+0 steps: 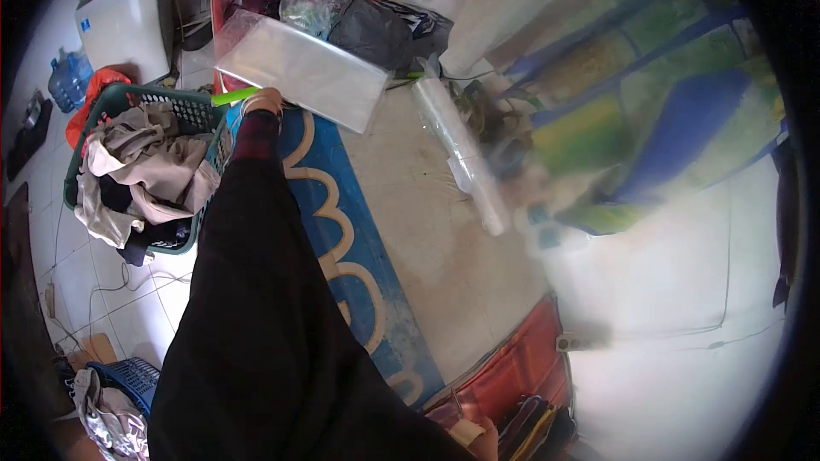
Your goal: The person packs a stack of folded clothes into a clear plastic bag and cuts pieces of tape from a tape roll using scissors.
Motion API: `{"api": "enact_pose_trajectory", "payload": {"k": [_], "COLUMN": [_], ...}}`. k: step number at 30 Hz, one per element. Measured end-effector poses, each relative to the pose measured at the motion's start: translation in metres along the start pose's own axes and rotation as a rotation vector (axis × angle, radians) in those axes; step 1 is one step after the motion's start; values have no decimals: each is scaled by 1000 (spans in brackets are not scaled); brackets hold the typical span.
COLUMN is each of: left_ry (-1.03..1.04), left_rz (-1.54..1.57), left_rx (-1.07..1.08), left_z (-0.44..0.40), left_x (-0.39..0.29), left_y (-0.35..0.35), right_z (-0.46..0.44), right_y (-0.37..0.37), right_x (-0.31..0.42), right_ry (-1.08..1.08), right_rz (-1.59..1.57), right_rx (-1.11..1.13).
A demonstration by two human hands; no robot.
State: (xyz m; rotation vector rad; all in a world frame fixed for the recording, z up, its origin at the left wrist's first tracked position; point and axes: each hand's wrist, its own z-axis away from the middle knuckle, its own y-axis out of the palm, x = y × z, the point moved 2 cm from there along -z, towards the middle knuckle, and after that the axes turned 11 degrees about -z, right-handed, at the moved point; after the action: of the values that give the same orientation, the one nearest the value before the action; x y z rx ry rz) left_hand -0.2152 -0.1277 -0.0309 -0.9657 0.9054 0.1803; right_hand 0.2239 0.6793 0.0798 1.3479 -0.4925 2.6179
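My left hand [265, 101] reaches to the top of the view in a dark red checked cuff. Its fingers look closed at the inner end of a bright green strip [233, 96]; the grip is partly hidden. Against this hand lies a flat stack of clear plastic sheets [303, 64]. To the right, a roll of clear plastic [461, 154] lies on the worn beige tabletop [401, 171] with a blue border. At the bottom edge, what appears to be my right hand [487, 440] is mostly cut off, beside a small beige piece; its fingers are hidden.
A green laundry basket [102, 107] of crumpled clothes stands left, a blue basket [128, 376] lower left. Bags [371, 34] are heaped at the back. A patterned curtain [632, 128] hangs right. Cables cross the tiled floor. A red folder-like case [521, 358] sits at the near edge.
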Motion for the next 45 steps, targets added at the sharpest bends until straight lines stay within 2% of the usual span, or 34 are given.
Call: {"api": "enact_pose_trajectory", "payload": {"k": [4, 6, 9, 10, 11, 12, 13, 14, 15, 17, 18, 20, 21, 22, 23, 25, 27, 29, 30, 31, 32, 33, 34, 35, 36, 37, 38, 39, 40, 41, 42, 44, 45], "left_ry": [349, 455, 528, 524, 438, 328, 224, 240, 257, 366, 367, 142, 36, 424, 409, 415, 429, 486, 497, 902, 718, 523, 672, 661, 739, 935, 769, 1044, 794, 999, 1094, 1283, 1299], "left_rz": [-613, -769, -931, -940, -765, -581, -392, -396, -401, -942, -939, -563, -401, -884, -868, -846, -792, -708, -456, -623, -232, 190, 239, 369, 381, 274, 353, -115, 472, 669, 218, 125, -82], "left_rx": [30, 42, 61, 52, -113, -99, -104, -88, -71, 223, 218, 161, 132, -14, -16, -16, -116, -201, -350, -465, -282, -185, -187, -205, -110, -336, 103, -51, 426, 438, 754, 1111, 1295], "left_z": [32, 37, 38, 40, 30, -6, -39, -33, -25, 8, 0, -14, -13, 20, 17, -6, -21, 11, -26, 24, 64, 107, 137, 177, 200, 230, 283, 331, 371, 400, 459, 540, 586], "left_x": [-56, -69, -49, -39, -19, 0, 19, 14, 7, -26, -21, -13, -15, -24, -22, -19, -19, -53, -49, -80, -104, -128, -144, -152, -154, -150, -153, -143, -128, -93, -82, -35, -23], "left_y": [-49, -61, -63, -65, -60, -41, -24, -30, -38, -56, -49, -35, -37, -44, -41, -29, -24, -44, -23, -42, -52, -64, -64, -57, -41, -17, -17, -4, 35, 122, 111, 127, 107], "right_z": [3, 12, 16, 7, 1, -2, 1, 4, 3, -1, -4, -6, -19, -39, -52, -54, -33, 9, 12, 14, 16, 22, 31, 38, 41, 46, 49, 50, 52, 58, 64, 74, 94], "right_y": [7, 17, 18, 2, -11, -17, -18, -17, -22, -30, -25, -12, -22, -37, -44, -43, -29, 4, 6, 7, 11, 20, 34, 45, 51, 53, 55, 55, 53, 52, 49, 32, 29], "right_x": [8, 19, 18, -1, -13, -11, -7, -6, -13, -21, -19, -11, -20, -37, -50, -55, -40, 5, 8, 11, 14, 22, 37, 48, 55, 60, 63, 64, 64, 66, 69, 65, 73], "right_ry": [-21, -72, -170, -71, 28, 24, 179, 336, 337, -7, -12, 125, 114, 222, 326, 373, 440, 42, 44, 2, -42, -45, -111, -173, -168, -181, -194, -182, -169, -185, -205, -371, -362], "right_rz": [18, 70, 159, -9, -176, -183, -377, -571, -576, 16, 15, -277, -287, -475, -665, -707, -728, -189, -183, -179, -179, -181, -110, -41, -47, -66, -88, -186, -285, -300, -317, -294, -415], "right_rx": [108, 125, 118, 74, 29, 23, -103, -229, -232, -35, -33, -228, -223, -127, -26, -4, 12, 2, 10, 19, 29, 38, 32, 26, 35, 17, -1, 11, 16, 56, 93, 182, 180]}}
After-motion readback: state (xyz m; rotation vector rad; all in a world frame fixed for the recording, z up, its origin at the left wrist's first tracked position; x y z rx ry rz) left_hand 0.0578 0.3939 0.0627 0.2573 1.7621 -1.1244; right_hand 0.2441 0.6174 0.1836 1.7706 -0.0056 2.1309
